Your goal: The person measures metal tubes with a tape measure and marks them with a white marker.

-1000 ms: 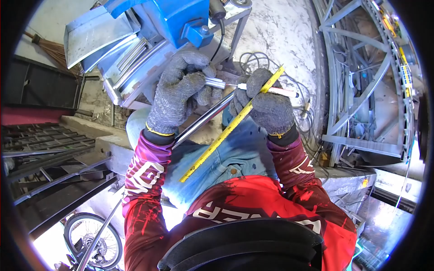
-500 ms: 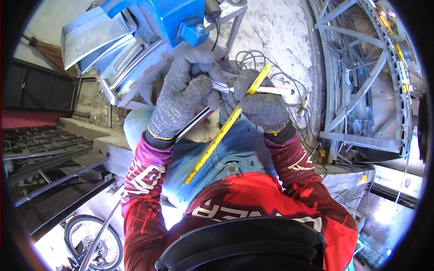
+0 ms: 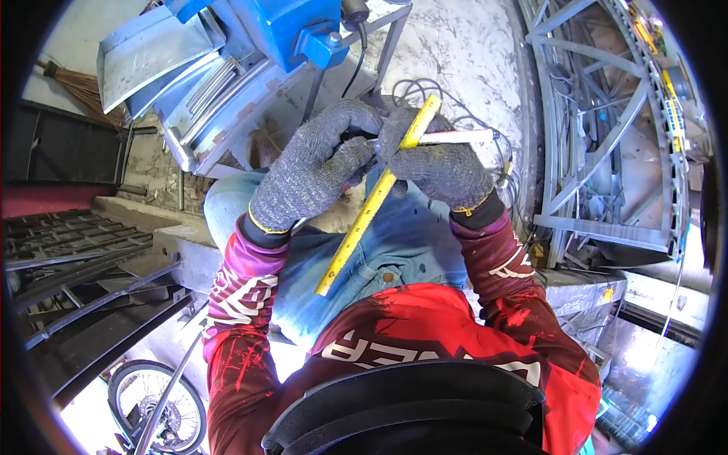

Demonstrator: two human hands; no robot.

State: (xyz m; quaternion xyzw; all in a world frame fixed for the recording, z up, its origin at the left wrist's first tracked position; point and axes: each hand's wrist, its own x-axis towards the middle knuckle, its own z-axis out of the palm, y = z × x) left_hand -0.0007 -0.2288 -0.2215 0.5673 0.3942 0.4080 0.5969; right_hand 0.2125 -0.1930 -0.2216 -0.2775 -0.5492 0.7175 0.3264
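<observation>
My left hand, in a grey knit glove, is closed around a shiny metal bar that runs under my wrist toward the lower left. Its end is hidden by the glove. In my right hand, also gloved, a yellow tape measure blade is pinched, slanting across from upper right down over my jeans. The same hand grips a white marker, whose body points right. Both hands meet at the fingertips above my lap, where a small silvery piece shows between them.
A blue machine on a metal stand is ahead, with a sheet-metal tray at its left. Cables lie on the floor. Steel trusses stand on the right, metal grating on the left, and a motorcycle wheel lower left.
My left hand has turned and now covers more of the bar near the fingers. The tape blade and marker have shifted slightly up with my right hand.
</observation>
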